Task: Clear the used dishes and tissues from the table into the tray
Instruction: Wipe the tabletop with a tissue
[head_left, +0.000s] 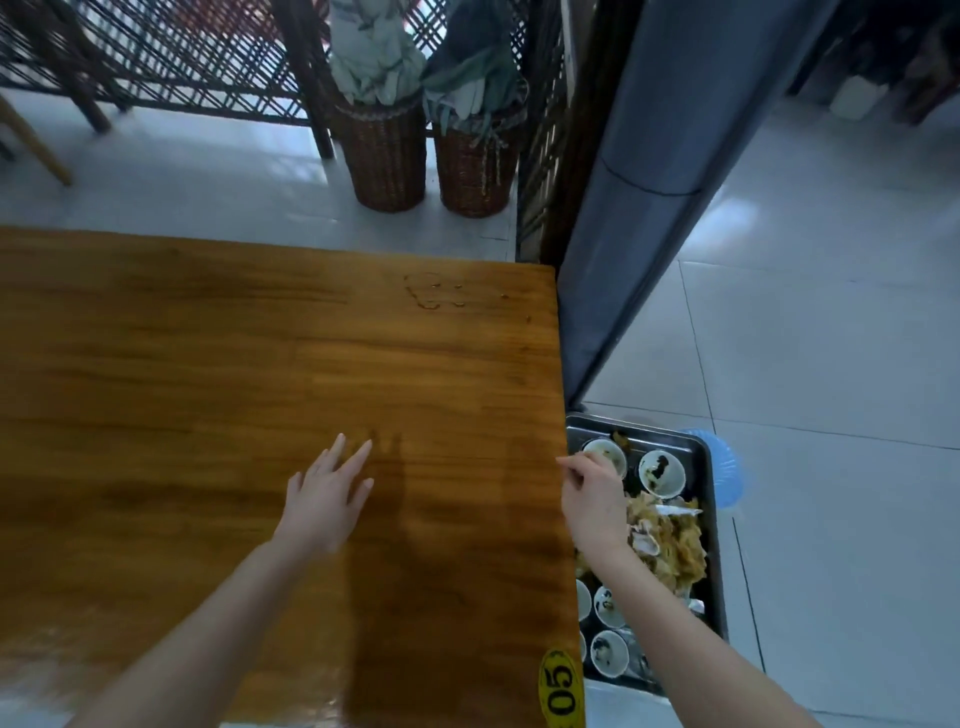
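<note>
The left grip (327, 499) was spread wide over the surface (208, 364). The right grip (592, 493) was curled narrow at its edge, above the tray (711, 540), where used bowls (662, 473) and tissues (670, 551) were heaped.

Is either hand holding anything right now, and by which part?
The left hand holds nothing, open over the table. The right hand is curled above the tray; whether it pinches anything cannot be told.
</note>
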